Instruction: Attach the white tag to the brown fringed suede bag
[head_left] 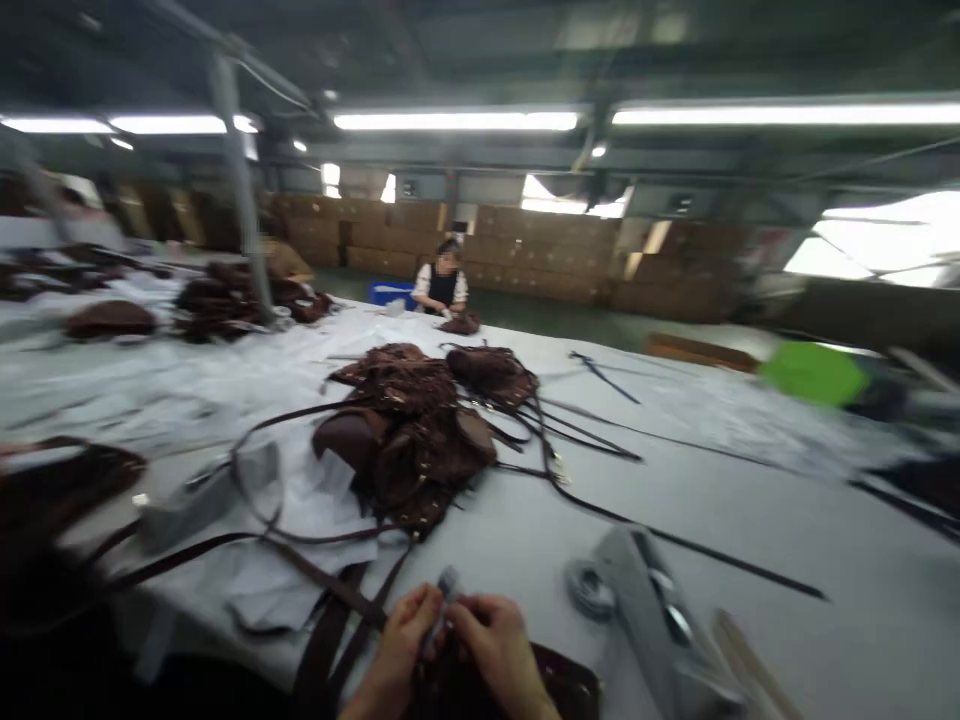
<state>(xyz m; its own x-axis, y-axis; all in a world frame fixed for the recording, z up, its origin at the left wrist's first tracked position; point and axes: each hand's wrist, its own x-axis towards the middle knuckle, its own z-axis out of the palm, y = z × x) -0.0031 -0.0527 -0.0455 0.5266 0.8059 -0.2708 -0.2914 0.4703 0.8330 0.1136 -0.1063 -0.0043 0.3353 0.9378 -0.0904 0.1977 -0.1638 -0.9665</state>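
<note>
My left hand [401, 635] and my right hand [499, 645] are close together at the bottom middle, fingers pinched around a small greyish, film-like piece [448, 582]. Blur hides what kind of piece it is. Below my hands lies a dark brown bag [570, 685], partly covered by them, with a studded edge at its right. Brown straps [319, 640] run from beside my left hand across the table edge. Farther forward, a pile of brown fringed bags [427, 440] rests on the table with its straps spread out.
A grey tape dispenser [649, 610] and a tape roll [592, 588] sit right of my hands on the white table [517, 540]. Another brown bag [67, 490] is at the left edge. Across the table a person [442, 280] handles a brown item. A metal post [244, 190] stands left.
</note>
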